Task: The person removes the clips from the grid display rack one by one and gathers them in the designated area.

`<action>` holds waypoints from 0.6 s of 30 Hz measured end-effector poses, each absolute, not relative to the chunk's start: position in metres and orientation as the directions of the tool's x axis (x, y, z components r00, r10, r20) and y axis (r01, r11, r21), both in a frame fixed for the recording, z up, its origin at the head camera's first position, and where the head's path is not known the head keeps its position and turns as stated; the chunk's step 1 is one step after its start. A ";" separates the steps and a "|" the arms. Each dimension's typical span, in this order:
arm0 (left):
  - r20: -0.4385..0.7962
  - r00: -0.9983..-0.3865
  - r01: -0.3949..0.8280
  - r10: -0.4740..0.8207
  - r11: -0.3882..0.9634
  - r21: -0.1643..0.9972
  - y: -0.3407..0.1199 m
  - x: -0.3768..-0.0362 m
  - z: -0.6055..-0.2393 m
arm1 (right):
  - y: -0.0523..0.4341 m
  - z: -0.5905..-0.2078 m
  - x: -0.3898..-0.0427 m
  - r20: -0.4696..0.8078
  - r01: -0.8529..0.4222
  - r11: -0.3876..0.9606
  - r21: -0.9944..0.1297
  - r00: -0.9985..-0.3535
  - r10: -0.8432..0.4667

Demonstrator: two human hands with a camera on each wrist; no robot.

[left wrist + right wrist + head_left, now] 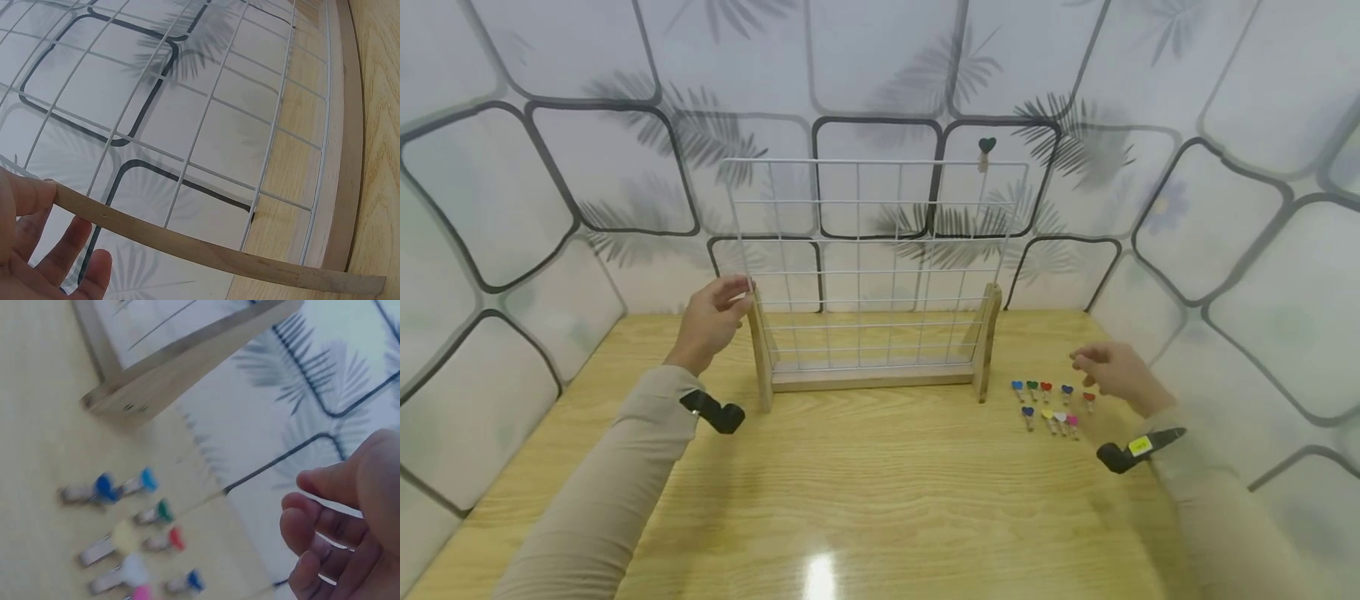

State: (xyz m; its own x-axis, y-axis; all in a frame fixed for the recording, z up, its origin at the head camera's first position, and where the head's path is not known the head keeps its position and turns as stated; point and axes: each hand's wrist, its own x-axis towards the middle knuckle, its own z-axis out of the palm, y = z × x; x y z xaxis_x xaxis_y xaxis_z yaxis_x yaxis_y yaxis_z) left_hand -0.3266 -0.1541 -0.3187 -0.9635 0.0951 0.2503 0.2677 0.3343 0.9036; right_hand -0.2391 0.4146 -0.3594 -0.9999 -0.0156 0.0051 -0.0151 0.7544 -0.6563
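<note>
We are looking at a pale yellow wood-grain surface (880, 500), which is catching a bright spot of light near its front edge. White wall panels printed with dark rounded-square outlines and grey palm-leaf shadows (625, 167) are enclosing the surface at the back and on both sides. On each beige sleeve (617, 483) a small black camera mount is sitting at the wrist, and the right-hand mount (1138, 450) is carrying a yellow label.

A light wooden table (865, 500) with visible grain fills the lower view, a bright glare of overhead light near its front edge. Behind and to both sides rise white walls (550, 167) patterned with dark rounded outlines and grey palm-leaf shadows.
</note>
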 end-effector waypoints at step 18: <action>0.254 -0.962 0.274 0.102 0.334 0.902 -0.154 -0.327 -0.320 | 0.331 -0.211 -0.273 0.238 -0.241 0.307 -0.921 -0.970 -0.048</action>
State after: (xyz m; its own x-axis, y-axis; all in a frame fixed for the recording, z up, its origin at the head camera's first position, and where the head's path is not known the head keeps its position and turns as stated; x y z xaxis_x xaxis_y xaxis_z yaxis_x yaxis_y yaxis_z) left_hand -0.3271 -0.1543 -0.3195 -0.9618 0.1023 0.2539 0.2736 0.3336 0.9021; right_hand -0.2734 0.3313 -0.2113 -0.9702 -0.0477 0.2377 -0.2407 0.3074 -0.9206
